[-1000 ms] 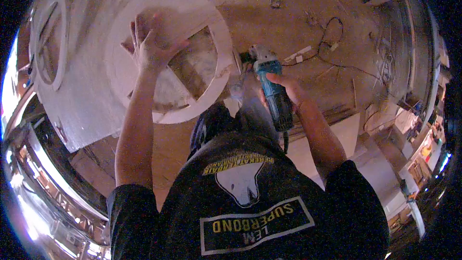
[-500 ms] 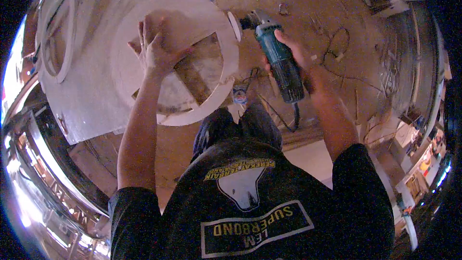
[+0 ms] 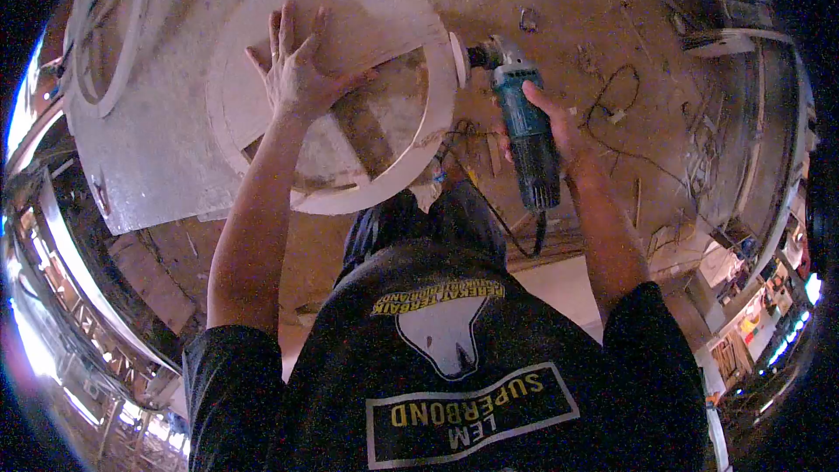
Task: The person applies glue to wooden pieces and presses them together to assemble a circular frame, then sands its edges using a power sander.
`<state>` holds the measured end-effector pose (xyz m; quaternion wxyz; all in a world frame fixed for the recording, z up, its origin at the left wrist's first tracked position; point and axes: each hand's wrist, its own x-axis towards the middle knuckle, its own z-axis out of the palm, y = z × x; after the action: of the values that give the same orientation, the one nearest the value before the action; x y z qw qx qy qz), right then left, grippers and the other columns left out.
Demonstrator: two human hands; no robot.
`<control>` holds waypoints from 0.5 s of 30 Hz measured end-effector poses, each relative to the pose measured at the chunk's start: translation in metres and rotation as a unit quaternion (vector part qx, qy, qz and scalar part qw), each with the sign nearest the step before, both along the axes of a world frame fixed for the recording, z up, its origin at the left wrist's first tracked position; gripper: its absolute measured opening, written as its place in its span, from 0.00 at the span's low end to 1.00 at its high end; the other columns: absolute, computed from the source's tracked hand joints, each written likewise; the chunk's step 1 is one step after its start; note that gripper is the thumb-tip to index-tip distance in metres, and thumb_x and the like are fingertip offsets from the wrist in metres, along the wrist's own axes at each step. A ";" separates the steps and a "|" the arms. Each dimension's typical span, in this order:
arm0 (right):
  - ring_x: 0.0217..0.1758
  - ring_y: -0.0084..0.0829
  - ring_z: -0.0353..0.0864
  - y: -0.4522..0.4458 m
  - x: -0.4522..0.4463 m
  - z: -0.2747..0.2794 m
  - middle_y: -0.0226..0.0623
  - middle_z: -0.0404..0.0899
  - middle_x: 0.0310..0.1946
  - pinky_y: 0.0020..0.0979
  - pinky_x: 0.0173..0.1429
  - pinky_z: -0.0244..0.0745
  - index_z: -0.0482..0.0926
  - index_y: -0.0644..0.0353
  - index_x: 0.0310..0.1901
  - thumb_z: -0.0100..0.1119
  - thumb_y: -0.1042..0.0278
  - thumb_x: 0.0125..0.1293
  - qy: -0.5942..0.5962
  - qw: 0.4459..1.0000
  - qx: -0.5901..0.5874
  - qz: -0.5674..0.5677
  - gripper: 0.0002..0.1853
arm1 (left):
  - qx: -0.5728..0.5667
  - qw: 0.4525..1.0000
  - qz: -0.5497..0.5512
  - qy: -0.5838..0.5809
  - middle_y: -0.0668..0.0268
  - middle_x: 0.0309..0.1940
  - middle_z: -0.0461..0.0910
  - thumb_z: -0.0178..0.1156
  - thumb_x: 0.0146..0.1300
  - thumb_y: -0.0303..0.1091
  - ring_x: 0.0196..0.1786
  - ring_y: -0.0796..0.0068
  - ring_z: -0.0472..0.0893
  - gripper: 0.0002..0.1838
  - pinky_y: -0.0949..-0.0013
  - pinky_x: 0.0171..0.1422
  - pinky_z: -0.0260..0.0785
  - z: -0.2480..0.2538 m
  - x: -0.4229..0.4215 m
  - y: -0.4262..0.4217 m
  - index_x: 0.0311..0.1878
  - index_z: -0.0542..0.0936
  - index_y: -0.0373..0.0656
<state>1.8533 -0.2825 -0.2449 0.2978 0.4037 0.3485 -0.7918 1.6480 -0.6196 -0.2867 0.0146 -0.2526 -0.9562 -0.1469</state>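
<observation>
Head view: a round pale frame [image 3: 444, 87] lies on a broad board [image 3: 140, 166], left of centre and ahead of the person. The left hand [image 3: 297, 79] rests on the frame's solid part, its fingers spread apart. Fingers of the right hand [image 3: 564, 131] are clamped round the body of a blue-green and black grinder [image 3: 528, 127], the thumb along its top. The grinder's disc [image 3: 460, 59] stands right at the frame's outer edge; whether they touch, I cannot tell. A cord [image 3: 539, 236] curves from the grinder's near end. Another ring [image 3: 133, 35] lies at far left.
</observation>
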 end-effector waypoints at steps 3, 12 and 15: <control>0.31 0.36 0.87 -0.004 0.006 0.004 0.42 0.85 0.35 0.39 0.35 0.87 0.76 0.58 0.59 0.61 0.29 0.68 0.005 1.000 0.011 -0.001 0.36 | -0.033 0.999 0.015 -0.001 0.60 0.87 0.47 0.74 0.34 0.81 0.88 0.54 0.43 0.66 0.22 0.81 0.29 0.008 0.002 0.005 0.81 0.66 0.69; 0.32 0.37 0.87 -0.024 0.033 0.006 0.42 0.85 0.35 0.38 0.36 0.87 0.76 0.59 0.58 0.61 0.28 0.67 0.027 0.999 -0.007 -0.040 0.37 | -0.030 1.000 0.007 0.002 0.59 0.87 0.44 0.73 0.35 0.82 0.88 0.55 0.42 0.66 0.26 0.83 0.26 0.008 0.002 0.005 0.81 0.65 0.70; 0.32 0.37 0.87 -0.029 0.041 0.003 0.42 0.85 0.35 0.38 0.37 0.86 0.76 0.59 0.58 0.62 0.28 0.67 0.035 0.998 -0.020 -0.050 0.38 | -0.057 0.998 0.013 0.016 0.59 0.87 0.44 0.73 0.35 0.82 0.88 0.55 0.41 0.66 0.28 0.84 0.25 0.010 0.002 0.006 0.81 0.65 0.70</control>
<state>1.8946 -0.3117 -0.2417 0.2535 0.3863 0.3226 -0.8261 1.6503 -0.6133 -0.2763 0.0171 -0.2430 -0.9659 -0.0875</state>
